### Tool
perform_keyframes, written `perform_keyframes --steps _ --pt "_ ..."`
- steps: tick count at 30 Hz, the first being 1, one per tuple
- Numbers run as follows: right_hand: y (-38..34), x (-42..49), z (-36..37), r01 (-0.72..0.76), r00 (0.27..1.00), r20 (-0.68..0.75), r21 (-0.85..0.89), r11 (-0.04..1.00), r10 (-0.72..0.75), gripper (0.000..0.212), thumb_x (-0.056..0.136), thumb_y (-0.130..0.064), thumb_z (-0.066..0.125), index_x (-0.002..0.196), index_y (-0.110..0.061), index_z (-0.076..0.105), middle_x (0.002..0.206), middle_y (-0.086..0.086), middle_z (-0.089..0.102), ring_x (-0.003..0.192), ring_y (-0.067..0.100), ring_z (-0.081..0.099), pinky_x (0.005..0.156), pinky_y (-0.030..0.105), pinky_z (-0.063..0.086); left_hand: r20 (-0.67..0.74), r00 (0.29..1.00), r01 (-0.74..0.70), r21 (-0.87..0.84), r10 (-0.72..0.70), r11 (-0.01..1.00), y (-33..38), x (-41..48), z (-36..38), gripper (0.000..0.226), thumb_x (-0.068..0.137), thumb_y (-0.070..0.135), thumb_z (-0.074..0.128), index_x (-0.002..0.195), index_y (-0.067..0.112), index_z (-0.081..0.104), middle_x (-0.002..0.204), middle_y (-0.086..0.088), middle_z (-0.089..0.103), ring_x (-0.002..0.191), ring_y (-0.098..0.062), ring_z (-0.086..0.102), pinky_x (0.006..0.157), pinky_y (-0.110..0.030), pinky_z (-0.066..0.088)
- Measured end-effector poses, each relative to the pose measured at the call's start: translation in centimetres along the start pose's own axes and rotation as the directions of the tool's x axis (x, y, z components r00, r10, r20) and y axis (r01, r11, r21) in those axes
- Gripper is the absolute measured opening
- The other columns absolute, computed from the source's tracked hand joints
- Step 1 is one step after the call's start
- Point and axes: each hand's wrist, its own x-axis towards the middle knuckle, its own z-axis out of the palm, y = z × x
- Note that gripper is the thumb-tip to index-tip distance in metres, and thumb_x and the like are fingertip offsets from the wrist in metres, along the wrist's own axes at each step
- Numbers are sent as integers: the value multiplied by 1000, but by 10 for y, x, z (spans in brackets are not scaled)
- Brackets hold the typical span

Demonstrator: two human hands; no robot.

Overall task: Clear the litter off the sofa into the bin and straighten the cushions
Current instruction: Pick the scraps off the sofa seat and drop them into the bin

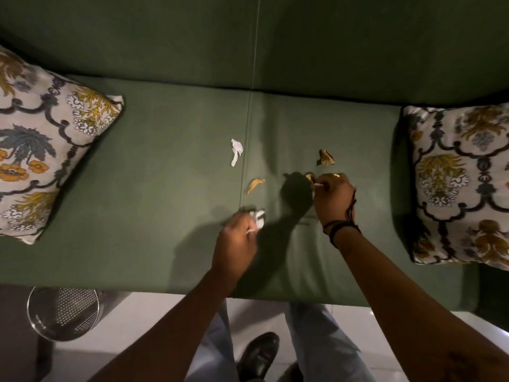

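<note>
Litter lies scattered on the green sofa (165,166) seat around its centre seam: a white paper scrap (236,151) just left of the seam, a brown scrap (255,185) touching it lower down, a crumpled brown piece (326,158) well to its right. The left hand (237,241) is closed around a white crumpled paper (259,218) beside the seam — the right hand (332,197), further right, pinches a small brown bit (310,177) and a thin white strip. Patterned cushions (46,144) sit at both ends of the sofa. The mesh bin (64,312) stands on the floor at the sofa's front left.
</note>
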Motion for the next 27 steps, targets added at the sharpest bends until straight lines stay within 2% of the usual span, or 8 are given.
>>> perform_keyframes --steps 4,6,9,13,18,22,25,27 --pt "-3 23 -14 -81 994 -60 207 975 95 8 88 4 58 90 1 65 100 4 57 94 23 61 80 23 53 34 979 202 -133 -200 970 34 65 4 53 85 -1 61 134 12 47 93 -18 72 90 -37 67 83 -46 55" --pt "-9 30 -19 -95 990 -70 278 956 119 13 88 8 58 87 -4 58 92 -6 54 94 15 59 71 10 52 50 958 285 -73 -282 956 38 88 11 53 88 7 58 138 14 41 95 -19 72 94 -39 66 83 -45 54" --pt "-15 42 -24 -92 991 -71 295 951 117 35 86 2 65 71 -26 50 105 9 62 88 18 63 78 30 59 46 930 361 52 -364 931 33 98 18 23 91 16 56 113 11 54 106 -15 71 100 -39 65 83 -41 53" --pt "-18 64 -8 -96 993 68 33 995 94 10 87 -5 64 95 -5 69 102 11 64 90 28 65 82 32 55 -51 896 444 121 -441 888 24 97 21 16 92 21 57 87 7 64 97 -22 71 94 -43 65 77 -39 51" --pt "-24 66 11 -115 986 110 -83 990 124 15 94 -6 54 100 -3 67 110 17 63 93 30 63 87 38 55 -136 865 476 -81 -483 876 14 65 14 19 88 18 65 79 3 71 84 -24 73 83 -42 67 73 -41 54" --pt "-45 22 14 0 991 132 -79 997 10 14 90 -5 59 85 -1 71 91 20 70 80 28 64 72 32 52 -211 881 363 -274 -424 891 -9 11 -12 12 83 1 71 72 -1 70 75 -22 72 75 -40 67 75 -48 55" --pt "-85 -59 35 205 955 217 5 979 -201 16 78 -4 67 64 0 72 72 25 71 69 29 66 64 33 47 -365 784 334 -434 -502 837 -39 -43 -45 16 78 -10 73 72 5 70 72 -14 69 70 -35 65 72 -41 53" --pt "-114 -128 68 286 875 377 101 953 -303 18 76 -5 67 58 -6 70 65 24 70 65 29 65 66 36 48 -419 642 454 -468 -643 758 -76 -82 -75 18 79 -2 77 70 12 70 69 -10 70 64 -25 62 71 -34 52"
